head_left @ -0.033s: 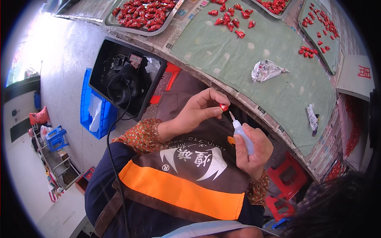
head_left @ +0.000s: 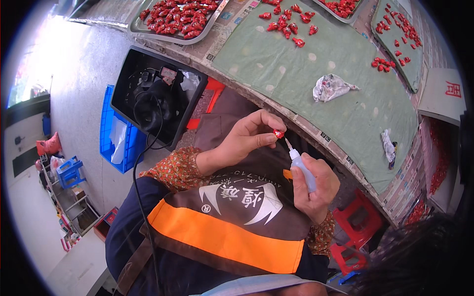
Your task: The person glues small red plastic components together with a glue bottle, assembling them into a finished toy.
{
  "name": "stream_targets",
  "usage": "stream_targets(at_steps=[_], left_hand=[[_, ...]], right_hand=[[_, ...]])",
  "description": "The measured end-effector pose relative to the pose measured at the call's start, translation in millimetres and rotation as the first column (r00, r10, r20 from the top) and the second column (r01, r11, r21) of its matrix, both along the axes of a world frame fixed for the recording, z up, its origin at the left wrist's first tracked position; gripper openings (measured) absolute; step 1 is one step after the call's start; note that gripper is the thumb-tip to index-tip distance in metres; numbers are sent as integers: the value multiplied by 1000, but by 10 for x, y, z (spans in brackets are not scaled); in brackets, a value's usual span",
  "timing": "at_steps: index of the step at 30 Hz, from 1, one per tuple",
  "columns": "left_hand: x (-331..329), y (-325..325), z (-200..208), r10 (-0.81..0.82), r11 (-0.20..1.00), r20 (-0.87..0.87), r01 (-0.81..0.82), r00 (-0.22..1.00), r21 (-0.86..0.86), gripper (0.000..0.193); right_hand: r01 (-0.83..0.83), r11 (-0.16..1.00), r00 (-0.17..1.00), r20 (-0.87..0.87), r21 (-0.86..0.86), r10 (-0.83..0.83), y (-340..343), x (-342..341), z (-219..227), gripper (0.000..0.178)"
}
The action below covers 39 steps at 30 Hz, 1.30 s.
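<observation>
Between the thumb and fingers of my left hand is a small red piece with a pale mark on it. My right hand grips a translucent squeeze bottle with a white collar and a thin nozzle. The nozzle tip points up toward the red piece and is very close to it; whether they touch I cannot tell. Both hands are above my lap, in front of the table edge. On the green cloth lie several similar red pieces and a crumpled, stained rag.
A metal tray heaped with red pieces stands at the table's far left. More trays sit at the far right, near a white box. A second crumpled wad lies rightward. Left of me are a black bin and a blue crate.
</observation>
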<state>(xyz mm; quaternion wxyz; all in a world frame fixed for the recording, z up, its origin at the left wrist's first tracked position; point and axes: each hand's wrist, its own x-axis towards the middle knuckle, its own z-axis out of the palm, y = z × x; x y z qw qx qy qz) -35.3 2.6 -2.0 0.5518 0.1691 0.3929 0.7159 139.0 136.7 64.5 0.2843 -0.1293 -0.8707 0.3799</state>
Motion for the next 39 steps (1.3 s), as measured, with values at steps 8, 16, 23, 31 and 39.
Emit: stream_targets(at_steps=[8,16,23,31,39], left_hand=[[-21,-9,-56,-8,1000,-25,9,1000,7,20],[-16,1,-64,-9,994,-38,13,999,105,18],[-19,2,-78,9,995,-103,1,995,102,18],[-40,20,9,8,1000,69,-8,998,13,16],[-97,157,203,11,1000,276,-8,961,-9,24]], right_hand=[[12,998,999,41,-67,-9,-36,30,5,37],[26,989,999,46,-144,-20,-58,81,-41,34],[1,992,1000,16,-125,1,-26,25,15,34],[143,975,990,12,-171,-143,123,75,49,34],[318,871,945,55,-375,-322,706,-106,-73,30]])
